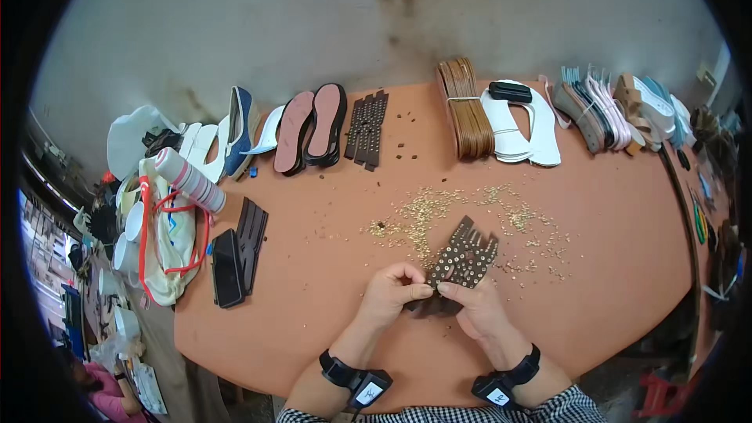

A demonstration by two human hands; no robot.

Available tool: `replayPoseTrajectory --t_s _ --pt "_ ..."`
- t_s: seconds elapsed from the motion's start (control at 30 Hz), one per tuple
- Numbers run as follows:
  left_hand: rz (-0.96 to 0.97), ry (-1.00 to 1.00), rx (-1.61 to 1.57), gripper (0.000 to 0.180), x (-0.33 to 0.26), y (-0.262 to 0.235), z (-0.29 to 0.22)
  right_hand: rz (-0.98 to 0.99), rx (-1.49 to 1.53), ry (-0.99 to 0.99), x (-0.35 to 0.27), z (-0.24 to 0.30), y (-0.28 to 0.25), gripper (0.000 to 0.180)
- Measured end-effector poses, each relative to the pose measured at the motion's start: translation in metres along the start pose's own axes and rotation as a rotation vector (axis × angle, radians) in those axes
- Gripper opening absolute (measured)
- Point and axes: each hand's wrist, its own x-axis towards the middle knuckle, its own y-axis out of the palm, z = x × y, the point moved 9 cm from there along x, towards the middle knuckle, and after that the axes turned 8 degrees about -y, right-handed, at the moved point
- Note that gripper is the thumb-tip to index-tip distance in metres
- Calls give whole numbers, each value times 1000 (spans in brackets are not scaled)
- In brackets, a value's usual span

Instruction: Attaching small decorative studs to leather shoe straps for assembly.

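Between the two hands, just above the table (337, 337), sits one dark brown piece (463, 260), pinched from both sides. The left hand (387, 298) is closed, thumb and curled forefinger meeting on the near left edge; the right hand (478, 307) has its thumb laid flat on top and its other fingers tucked mostly out of sight beneath. Both hands come close together, the thumb tips nearly touching.

Each wrist wears one black band, two in all. Beyond the hands, small gold-coloured bits (423, 211) lie scattered, too many to count. Farther off, ahead and to the left, stand two pink-topped soles (294, 131) and, beside them, dark perforated strips (366, 129); ahead and to the right is one tied bundle of brown strips (467, 113). Well left of the left hand lies one black phone (228, 270).

The held piece is flat and slightly tilted, its far end split into narrow tongues, its face dotted with round, pale-ringed studs; a blurred dark part shows under the fingers, its layers impossible to tell
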Motion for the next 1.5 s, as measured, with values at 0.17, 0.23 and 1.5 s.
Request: replayPoseTrajectory --t_s 0.17,0.23,1.5 --pt "16 -8 56 14 -6 20 -8 61 -70 -12 -1 2 -1 24" --pt "70 78 162 14 -8 21 -23 16 -90 -3 -2 7 -1 25" --pt "-609 337 1524 9 13 -26 -66 -82 409 202 9 -23 -28 15"
